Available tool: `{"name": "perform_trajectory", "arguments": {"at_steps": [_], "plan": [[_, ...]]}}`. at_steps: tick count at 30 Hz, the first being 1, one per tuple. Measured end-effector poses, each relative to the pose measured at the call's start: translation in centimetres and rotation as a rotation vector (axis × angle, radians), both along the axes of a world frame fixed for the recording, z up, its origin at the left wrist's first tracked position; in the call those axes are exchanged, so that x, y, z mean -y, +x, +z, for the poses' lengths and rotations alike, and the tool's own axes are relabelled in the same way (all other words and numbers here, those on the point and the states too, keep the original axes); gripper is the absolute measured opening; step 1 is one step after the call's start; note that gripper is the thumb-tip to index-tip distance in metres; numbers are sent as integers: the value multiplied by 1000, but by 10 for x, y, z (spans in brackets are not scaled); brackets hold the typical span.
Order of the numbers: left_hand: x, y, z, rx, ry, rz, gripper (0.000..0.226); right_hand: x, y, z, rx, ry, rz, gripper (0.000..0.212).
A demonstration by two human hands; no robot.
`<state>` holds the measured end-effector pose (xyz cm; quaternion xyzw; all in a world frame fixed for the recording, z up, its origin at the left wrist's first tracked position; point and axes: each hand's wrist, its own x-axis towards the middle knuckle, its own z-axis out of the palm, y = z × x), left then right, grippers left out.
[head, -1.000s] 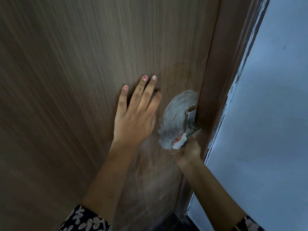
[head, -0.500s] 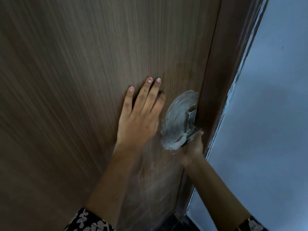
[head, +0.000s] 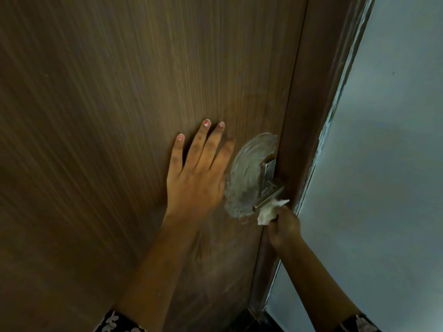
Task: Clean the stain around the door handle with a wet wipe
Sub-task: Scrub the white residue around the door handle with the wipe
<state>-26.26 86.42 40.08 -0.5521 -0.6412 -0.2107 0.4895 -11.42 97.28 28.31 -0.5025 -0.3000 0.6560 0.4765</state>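
Left hand point(head: 196, 183) lies flat, fingers spread, on the wooden door point(head: 119, 116). At its three o'clock, right hand point(head: 285, 226) grips a white wet wipe point(head: 268, 213) beneath the metal door handle point(head: 267, 198), beside a greyish smeared stain point(head: 244, 173).

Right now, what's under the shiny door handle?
Just below the handle is the crumpled wet wipe, pinched in the right hand. Behind the handle, the whitish stain covers the door. The handle's plate hides some of it.
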Motion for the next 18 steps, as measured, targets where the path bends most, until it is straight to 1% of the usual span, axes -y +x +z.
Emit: {"name": "perform_trajectory", "arguments": {"at_steps": [1,2,4,6,8,11,14,16,18], "plan": [[-1,3,-2,35,-6,-31,43,-3,-2,-1,29,57,-32,19],[-2,6,-4,68,-12,-63,43,-6,-6,-2,52,89,-58,22],[-3,15,-11,104,-52,-119,45,-6,-18,-1,44,103,-114,25],[-5,25,-21,96,-126,-183,45,-2,-27,1,123,139,-178,25],[-7,33,-35,85,-182,-241,39,-2,-29,1,204,188,-206,28],[-4,37,-56,126,-239,-265,28,-7,-26,-7,334,250,-196,25],[0,30,-70,159,-264,-244,18,-20,-18,-8,395,273,-215,18],[3,23,-74,151,-253,-217,13,-25,-16,-1,404,320,-243,23],[5,16,-72,137,-198,-233,12,-22,-18,3,435,345,-239,27]]}}
